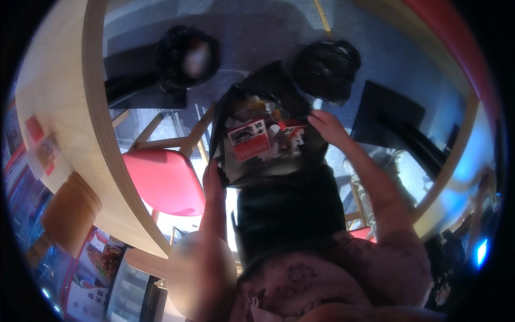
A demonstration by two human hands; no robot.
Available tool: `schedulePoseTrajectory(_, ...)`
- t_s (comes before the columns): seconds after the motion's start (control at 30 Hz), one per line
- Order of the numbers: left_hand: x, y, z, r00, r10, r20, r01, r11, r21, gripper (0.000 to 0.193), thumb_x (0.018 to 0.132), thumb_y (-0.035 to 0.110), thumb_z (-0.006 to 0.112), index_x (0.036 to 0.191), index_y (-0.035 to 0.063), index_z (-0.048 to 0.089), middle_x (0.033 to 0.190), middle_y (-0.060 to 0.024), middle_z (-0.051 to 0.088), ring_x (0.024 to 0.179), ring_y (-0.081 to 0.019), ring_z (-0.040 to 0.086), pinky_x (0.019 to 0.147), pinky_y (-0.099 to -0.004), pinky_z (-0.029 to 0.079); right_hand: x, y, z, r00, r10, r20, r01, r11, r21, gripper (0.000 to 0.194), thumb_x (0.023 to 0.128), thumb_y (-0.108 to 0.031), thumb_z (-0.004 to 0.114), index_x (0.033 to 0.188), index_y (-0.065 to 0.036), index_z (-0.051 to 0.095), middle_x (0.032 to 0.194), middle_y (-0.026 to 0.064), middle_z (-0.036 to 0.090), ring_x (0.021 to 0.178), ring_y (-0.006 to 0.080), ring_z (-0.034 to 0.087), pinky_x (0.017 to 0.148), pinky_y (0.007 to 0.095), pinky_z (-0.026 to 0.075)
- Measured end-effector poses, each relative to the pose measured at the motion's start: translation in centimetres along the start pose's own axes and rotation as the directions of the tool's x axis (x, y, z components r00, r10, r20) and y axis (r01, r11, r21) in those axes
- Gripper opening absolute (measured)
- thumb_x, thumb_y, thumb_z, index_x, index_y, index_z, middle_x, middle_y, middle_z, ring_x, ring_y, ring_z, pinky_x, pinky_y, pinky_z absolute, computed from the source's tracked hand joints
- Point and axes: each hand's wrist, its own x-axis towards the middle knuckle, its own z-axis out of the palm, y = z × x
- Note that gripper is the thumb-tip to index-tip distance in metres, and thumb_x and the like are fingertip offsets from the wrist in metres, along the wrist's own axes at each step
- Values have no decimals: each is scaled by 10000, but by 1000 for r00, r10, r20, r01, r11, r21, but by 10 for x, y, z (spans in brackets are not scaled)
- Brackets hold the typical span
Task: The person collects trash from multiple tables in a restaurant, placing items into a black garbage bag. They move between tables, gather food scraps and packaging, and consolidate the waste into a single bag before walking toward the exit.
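A black plastic rubbish bag (275, 175) hangs spread before my body with its mouth wide. My left hand (215, 173) grips its near left rim, while my right hand (328, 126) pinches the rim on the right. Inside the bag lie a red-and-white printed card or packet (249, 141), a second similar piece (295, 132) and crumpled white tissues (270, 149). Some yellowish scraps (257, 105) sit deeper in, too blurred to name. The bottom of the bag is hidden.
Wooden tables stand left (102, 169) and right (444, 173), with dark bases (388, 114). A red-seated chair (165, 181) is at left. On the floor are a full black bag (328, 70) and a round black-lined container (165, 56). Another person's trousered leg (364, 193) shows at right.
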Motion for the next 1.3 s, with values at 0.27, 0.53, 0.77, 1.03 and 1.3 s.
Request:
schedulePoseTrajectory(0.27,-11,-3,-15,999,-6,34,8,998,-56,347,928,271,430,1087,-32,484,549,38,361,435,-58,350,389,-190,288,69,-137,5,841,-509,184,479,542,-691,316,811,-340,582,1008,-92,590,871,126,590,834,262,594,700,387,476)
schedulePoseTrajectory(0.53,2,-18,-26,988,113,-102,-74,944,322,314,914,264,456,1047,0,565,743,-26,515,624,-109,492,538,-226,412,299,-215,251,776,-626,82,538,588,-603,174,771,-165,540,760,-68,684,749,108,652,747,274,621,598,423,474)
schedulePoseTrajectory(0.77,-10,-2,-13,981,-123,-152,153,967,205,281,900,257,474,1006,21,585,832,-27,584,764,-107,523,684,-237,422,336,-179,302,699,-714,43,505,450,-736,174,730,-104,529,729,-117,702,727,74,658,771,260,617,631,391,449)
schedulePoseTrajectory(1.03,-4,-2,-20,992,-83,-92,101,973,209,348,916,313,427,1057,25,562,892,-61,574,811,-158,523,718,-287,431,277,-158,161,621,-763,180,608,323,-725,146,730,-84,538,792,-115,666,744,83,633,756,275,623,633,399,480)
schedulePoseTrajectory(1.3,-2,20,14,996,-14,89,37,965,-258,386,926,313,431,1165,15,485,1036,-98,562,938,-216,552,827,-329,453,49,-164,10,777,-612,147,451,379,-808,96,707,-105,549,766,-131,620,699,65,613,715,246,622,582,375,478)
